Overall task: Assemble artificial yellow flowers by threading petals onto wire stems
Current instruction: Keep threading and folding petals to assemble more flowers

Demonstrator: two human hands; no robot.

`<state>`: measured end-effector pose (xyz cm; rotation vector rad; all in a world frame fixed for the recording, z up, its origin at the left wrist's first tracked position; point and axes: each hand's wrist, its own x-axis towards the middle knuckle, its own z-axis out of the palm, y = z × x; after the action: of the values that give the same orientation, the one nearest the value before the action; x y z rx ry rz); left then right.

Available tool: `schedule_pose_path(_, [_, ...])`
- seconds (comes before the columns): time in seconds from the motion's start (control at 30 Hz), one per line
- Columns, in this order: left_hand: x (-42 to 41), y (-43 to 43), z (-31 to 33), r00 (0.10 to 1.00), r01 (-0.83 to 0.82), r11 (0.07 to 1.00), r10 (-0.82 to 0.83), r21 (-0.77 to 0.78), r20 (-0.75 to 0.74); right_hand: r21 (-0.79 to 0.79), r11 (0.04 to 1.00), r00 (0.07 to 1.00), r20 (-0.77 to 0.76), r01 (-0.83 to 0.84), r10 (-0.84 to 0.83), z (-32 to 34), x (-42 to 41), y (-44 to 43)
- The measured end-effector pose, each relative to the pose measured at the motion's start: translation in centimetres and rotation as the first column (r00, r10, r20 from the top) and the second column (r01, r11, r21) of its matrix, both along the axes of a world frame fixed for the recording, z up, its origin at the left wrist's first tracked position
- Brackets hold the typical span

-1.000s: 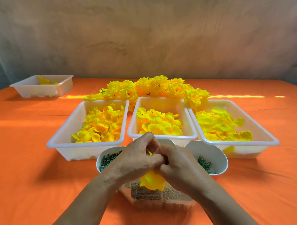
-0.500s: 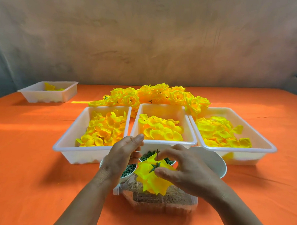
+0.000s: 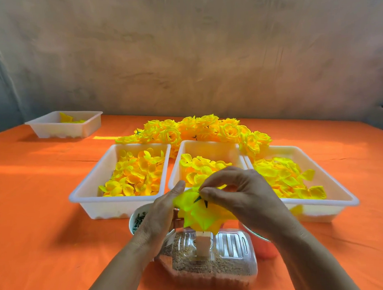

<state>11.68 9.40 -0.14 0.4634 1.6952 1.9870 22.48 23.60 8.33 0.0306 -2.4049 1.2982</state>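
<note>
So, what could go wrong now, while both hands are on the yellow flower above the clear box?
1. The right hand pinches only the small green piece at the centre of the flower; if it slips, petals could drop onto the clear box of brown grains below.
2. The left hand rests against the flower right above the small white bowl of green parts; a quick wrist move might tip it.

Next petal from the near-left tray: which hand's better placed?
Left, probably: the left hand lies flat against the flower, nearer the near-left tray; the right hand is pinching the flower's green centre.
</note>
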Motion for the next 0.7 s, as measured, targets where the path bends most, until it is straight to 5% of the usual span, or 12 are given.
schedule_pose_path(0.2, [-0.3,0.0,0.4,0.997,-0.076,0.997,0.076,-0.022,0.025,-0.442,0.886,0.974,-0.220,-0.143,0.048,5.4,-0.7,1.1])
schedule_pose_path(0.37, [-0.8,-0.5,0.5,0.995,-0.101,0.994,0.101,-0.036,-0.007,-0.771,0.630,0.994,-0.108,-0.097,0.021,3.4,-3.1,4.3])
schedule_pose_path(0.6, [-3.0,0.2,1.0,0.995,-0.078,0.991,0.071,-0.113,-0.067,-0.951,0.309,0.982,0.050,-0.009,0.183,-2.5,-6.2,5.3])
schedule_pose_path(0.7, [-4.6,1.5,2.5,0.998,-0.018,0.996,0.012,-0.093,-0.060,-0.964,0.267,0.974,0.063,0.002,0.220,-3.5,-8.4,6.1])
